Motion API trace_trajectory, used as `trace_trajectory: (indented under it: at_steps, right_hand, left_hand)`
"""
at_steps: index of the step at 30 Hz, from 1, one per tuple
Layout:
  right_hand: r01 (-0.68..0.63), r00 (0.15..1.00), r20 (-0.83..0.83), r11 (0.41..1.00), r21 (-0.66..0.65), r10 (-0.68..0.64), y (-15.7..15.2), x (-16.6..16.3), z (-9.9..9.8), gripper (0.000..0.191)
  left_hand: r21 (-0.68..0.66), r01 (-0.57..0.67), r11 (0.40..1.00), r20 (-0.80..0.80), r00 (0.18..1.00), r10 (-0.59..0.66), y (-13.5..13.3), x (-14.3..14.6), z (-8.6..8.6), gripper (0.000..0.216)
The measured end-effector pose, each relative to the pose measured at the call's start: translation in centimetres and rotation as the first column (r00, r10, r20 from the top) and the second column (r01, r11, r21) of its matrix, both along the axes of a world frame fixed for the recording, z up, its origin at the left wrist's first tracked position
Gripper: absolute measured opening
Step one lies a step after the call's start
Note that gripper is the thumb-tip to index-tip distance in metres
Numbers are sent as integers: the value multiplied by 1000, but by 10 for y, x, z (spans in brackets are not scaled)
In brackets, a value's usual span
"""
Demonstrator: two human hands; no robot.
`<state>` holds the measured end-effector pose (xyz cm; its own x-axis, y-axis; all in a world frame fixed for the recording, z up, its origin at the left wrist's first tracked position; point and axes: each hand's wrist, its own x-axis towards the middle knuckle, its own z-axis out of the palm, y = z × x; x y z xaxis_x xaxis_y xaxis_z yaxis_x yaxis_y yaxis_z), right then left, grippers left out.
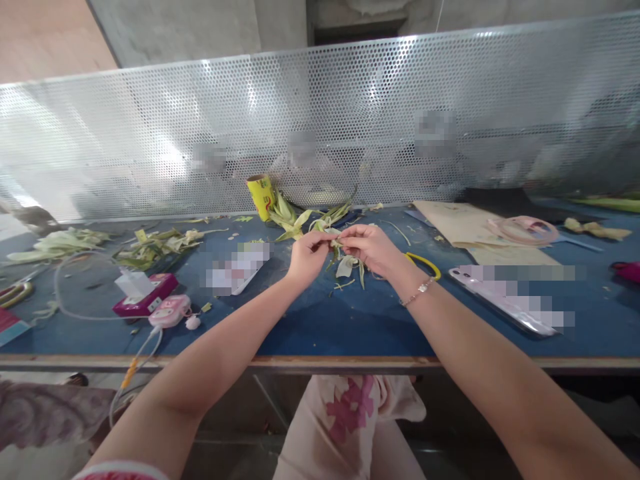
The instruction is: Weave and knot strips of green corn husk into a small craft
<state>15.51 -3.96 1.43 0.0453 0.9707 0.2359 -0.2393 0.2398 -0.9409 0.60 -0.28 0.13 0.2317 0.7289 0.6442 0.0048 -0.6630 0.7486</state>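
My left hand (pixel 309 259) and my right hand (pixel 371 251) meet above the middle of the blue table, fingertips pinched close together. Between them is a pale green strip of corn husk, mostly hidden by the fingers. Loose husk pieces (pixel 346 268) lie just below the fingertips. Behind my left hand, longer green husks (pixel 286 212) lean beside a yellow printed cylinder (pixel 259 195). A yellow loop-shaped handle (pixel 436 268) shows past my right wrist, which wears a thin bracelet (pixel 423 288).
A phone (pixel 245 270) lies left, another phone (pixel 505 300) right. Further left are a magenta power strip (pixel 150 300), a pink charger case (pixel 170 311) with cables, and husk piles (pixel 155 248). Brown paper (pixel 450 223) bears a pink tape roll (pixel 525 231). A perforated metal screen (pixel 345 113) borders the back.
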Motion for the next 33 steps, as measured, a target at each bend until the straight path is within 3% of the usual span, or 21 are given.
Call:
trace_trajectory:
  at_steps: [6,12,22,33]
  right_hand:
    - [3,1000,6,1000,9,-3,1,2,1,22]
    - [-12,1000,-23,1000,3,12,1,4,3,22]
    - [-58,998,25,998,-18,58,-1,5,5,20]
    - [-65,998,14,997,-30,65,0,5,4,25]
  left_hand:
    - [-126,140,982,61,989,-133,0,1,3,20]
    - [-152,240,959,105,969,-226,-1,-2,6,15]
    - [-197,158,968,123,983,-136,-2,0,6,10]
    - [-191,156,969,135,982,-131,-3,1,7,5]
